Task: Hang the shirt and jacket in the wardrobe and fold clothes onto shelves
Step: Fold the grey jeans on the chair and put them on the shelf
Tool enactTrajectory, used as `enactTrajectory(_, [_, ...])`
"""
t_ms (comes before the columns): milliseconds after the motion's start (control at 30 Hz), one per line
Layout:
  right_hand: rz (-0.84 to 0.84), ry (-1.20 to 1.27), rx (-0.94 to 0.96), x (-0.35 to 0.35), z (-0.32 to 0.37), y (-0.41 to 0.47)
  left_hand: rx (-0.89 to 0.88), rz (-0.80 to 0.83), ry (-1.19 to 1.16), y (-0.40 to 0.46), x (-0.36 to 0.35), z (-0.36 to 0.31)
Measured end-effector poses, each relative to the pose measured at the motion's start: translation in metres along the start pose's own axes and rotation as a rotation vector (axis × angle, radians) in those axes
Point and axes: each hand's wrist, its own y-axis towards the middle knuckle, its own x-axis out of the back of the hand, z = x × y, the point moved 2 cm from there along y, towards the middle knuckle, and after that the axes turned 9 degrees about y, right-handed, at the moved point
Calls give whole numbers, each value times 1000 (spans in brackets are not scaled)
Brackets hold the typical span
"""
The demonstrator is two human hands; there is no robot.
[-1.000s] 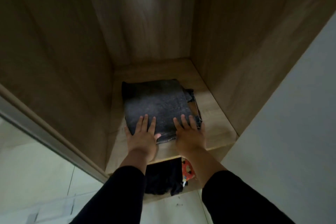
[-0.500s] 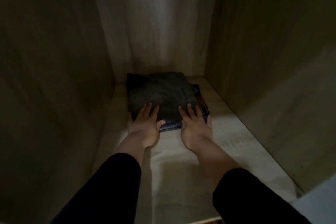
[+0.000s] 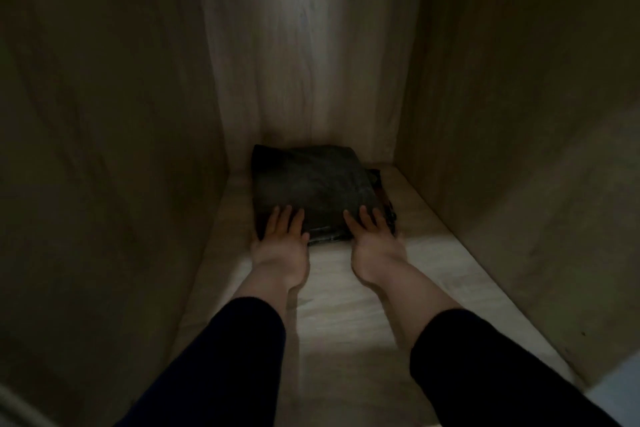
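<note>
inside a dim wooden wardrobe compartment, the pale shelf (image 3: 346,305) runs away from the camera to the back panel (image 3: 311,62), with side walls close on either hand. the folded dark garment (image 3: 311,184) lies flat at the far end of the shelf, its back edge near or against the back panel, set a little left of centre. it lies straight ahead of both hands, beyond the fingertips. the left hand (image 3: 282,236) and right hand (image 3: 372,236) lie flat on its near edge, about equally far in, fingers (image 3: 287,218) straight and slightly spread, pressing rather than gripping. any further push would likely go straight back, though little room looks left.
</note>
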Motion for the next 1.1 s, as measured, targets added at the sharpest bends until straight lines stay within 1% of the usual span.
enactTrajectory(67, [45,37,1,0,-4,-28,-14,26,36,-27,9,0])
enactTrajectory(133, [66,62,-23,5,-8,-57,-32,99,49,-56,25,1])
enactTrajectory(200, [65,36,-67,22,-5,-83,-50,166,90,-81,46,2])
enactTrajectory(333, [167,21,-134,85,28,-127,-80,214,136,-120,104,-6])
enactTrajectory(567, [228,21,-125,204,88,-206,-68,266,125,-196,234,-28])
enactTrajectory(733, [333,65,-135,241,117,-276,-11,289,124,-266,284,-29])
enactTrajectory(833, [361,50,-86,246,138,-310,51,226,116,-311,302,-21])
enactTrajectory(933, [363,30,20,242,162,-338,144,173,89,-361,313,-7])
enactTrajectory(1100, [420,7,255,228,215,-399,380,177,109,-465,326,31])
